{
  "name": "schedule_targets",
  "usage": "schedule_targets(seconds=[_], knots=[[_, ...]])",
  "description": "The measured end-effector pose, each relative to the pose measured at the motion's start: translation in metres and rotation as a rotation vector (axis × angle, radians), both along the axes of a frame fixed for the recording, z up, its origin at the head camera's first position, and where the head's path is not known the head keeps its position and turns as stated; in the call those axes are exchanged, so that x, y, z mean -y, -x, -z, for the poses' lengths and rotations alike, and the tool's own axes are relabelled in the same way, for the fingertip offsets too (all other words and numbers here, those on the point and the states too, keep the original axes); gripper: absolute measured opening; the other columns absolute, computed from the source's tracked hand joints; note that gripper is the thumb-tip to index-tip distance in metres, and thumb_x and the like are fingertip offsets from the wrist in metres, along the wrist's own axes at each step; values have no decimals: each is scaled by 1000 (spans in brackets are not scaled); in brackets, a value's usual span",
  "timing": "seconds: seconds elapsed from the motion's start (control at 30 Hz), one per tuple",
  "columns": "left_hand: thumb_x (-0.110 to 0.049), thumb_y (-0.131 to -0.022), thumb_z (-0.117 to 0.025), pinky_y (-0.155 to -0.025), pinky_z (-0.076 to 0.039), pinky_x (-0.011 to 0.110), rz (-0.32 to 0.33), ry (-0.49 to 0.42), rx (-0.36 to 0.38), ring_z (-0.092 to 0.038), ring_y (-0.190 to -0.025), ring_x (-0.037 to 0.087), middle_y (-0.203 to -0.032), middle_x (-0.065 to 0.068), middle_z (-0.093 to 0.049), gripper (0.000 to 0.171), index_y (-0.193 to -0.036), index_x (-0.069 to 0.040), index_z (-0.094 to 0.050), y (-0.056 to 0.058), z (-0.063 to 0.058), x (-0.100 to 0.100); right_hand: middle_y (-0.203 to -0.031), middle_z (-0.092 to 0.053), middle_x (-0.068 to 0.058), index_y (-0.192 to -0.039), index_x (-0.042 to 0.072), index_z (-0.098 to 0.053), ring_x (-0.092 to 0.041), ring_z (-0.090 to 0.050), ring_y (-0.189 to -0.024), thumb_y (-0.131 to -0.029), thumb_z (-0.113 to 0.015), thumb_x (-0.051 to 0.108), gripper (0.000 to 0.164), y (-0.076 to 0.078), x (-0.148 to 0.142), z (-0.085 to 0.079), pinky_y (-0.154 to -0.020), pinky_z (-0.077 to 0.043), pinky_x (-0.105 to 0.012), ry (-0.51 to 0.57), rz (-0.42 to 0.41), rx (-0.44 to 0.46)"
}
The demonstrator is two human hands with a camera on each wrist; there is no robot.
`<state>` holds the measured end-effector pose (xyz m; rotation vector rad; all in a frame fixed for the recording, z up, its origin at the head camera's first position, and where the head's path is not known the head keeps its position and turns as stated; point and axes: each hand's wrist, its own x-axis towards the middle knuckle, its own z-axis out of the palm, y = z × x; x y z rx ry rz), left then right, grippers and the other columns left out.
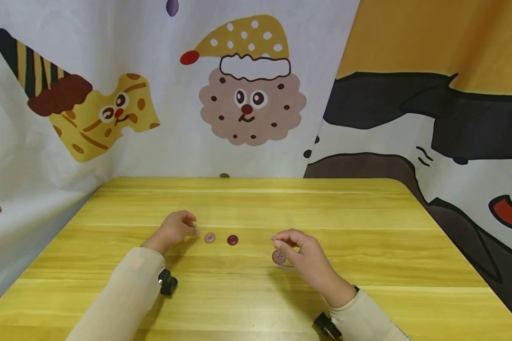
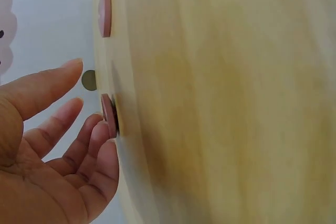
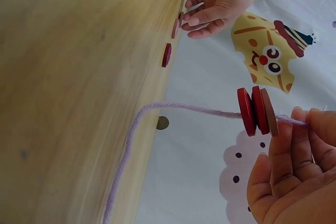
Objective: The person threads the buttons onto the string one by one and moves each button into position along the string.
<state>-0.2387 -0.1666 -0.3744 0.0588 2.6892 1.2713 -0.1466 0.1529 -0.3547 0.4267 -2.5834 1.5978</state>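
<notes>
My right hand pinches a lilac yarn between thumb and fingers. Strung on that yarn, just past the fingertips, hang two red buttons and a brownish-pink button, stacked face to face. Beyond them the yarn droops toward the table. My left hand hovers low over the wood with fingers loosely bent and thumb apart. Its fingertips are right at the edge of a pink four-hole button, seen edge-on as a pink button in the left wrist view. To its right lies a dark red button.
A yellow wood-grain table stretches beneath both hands. Behind its far edge hangs a white cloth printed with cartoon food. Each sleeve has a black wrist camera strapped near the cuff.
</notes>
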Motion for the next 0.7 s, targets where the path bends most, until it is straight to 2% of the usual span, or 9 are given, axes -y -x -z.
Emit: schedule_targets(seconds=[0.3,0.7], knots=[[-2,-83,-70,-69,-44,33,-37,-8,10,-48,-89,28,-105,20,-52,37,-115,9,-55,2,1,4,-88,-67,2,-98,11,-70,-12,-59,-84,-94,-63,14,9,0,-1,1,-77,-49,-31,4,-5,-16],[-2,-84,-70,-74,-45,37,-21,15,56,-50,-89,29,-103,20,-54,32,-110,8,-55,4,3,10,-89,-67,1,-98,12,-70,-13,-59,-86,-94,-63,14,8,1,0,0,-78,-49,-33,6,2,-2]])
